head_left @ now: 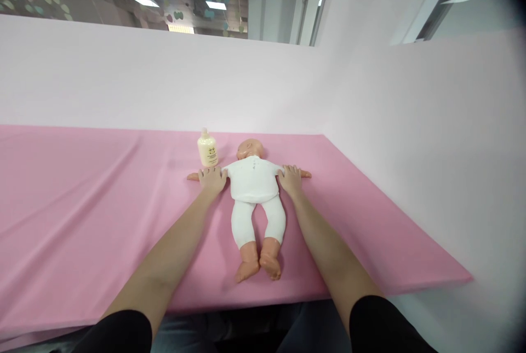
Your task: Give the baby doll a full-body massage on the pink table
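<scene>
A baby doll (253, 180) in a white top and white leggings lies stretched out on the pink surface, its bare feet toward me and its arms spread to both sides. My left hand (212, 179) lies over the doll's arm on the left, fingers curled across the sleeve, with the doll's hand showing beyond them. On the other side my right hand (291, 178) holds the opposite arm in the same way. Both thumbs point in toward the doll's body. What lies under my palms is hidden.
A cream-coloured bottle (207, 150) with a printed label stands just beyond my left hand, near the doll's head. Pink cloth (102, 205) covers the table, with folds on the left. White walls (164, 79) rise behind it and on the right, with windows above.
</scene>
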`<action>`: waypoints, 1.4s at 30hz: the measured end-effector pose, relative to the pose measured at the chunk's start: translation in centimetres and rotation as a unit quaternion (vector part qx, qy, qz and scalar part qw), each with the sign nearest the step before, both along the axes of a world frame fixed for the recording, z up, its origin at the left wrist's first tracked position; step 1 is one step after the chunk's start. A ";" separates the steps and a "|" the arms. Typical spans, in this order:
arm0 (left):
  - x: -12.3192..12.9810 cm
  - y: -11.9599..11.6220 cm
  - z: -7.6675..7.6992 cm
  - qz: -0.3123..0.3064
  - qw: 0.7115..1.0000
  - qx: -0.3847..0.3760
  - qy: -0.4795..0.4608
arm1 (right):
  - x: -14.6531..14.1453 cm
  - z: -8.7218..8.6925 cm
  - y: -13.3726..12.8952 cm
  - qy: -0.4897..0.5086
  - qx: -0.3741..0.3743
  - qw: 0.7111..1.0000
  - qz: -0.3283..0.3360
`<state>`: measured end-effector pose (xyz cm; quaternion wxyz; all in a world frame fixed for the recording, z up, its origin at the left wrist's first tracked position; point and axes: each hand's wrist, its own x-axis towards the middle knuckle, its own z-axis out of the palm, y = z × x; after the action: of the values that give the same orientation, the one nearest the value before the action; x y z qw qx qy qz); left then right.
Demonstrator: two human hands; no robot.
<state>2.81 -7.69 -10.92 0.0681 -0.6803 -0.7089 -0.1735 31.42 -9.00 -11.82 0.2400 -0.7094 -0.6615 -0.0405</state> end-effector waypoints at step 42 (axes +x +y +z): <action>7.0 -6.4 6.4 -0.297 0.909 -0.294 0.007 | -8.9 8.3 -6.3 -0.123 -0.281 0.935 0.176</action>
<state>9.79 -14.13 -4.49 -0.1843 -0.8496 -0.4928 0.0356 22.54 -15.30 -3.54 -0.0493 -0.6094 -0.7846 0.1033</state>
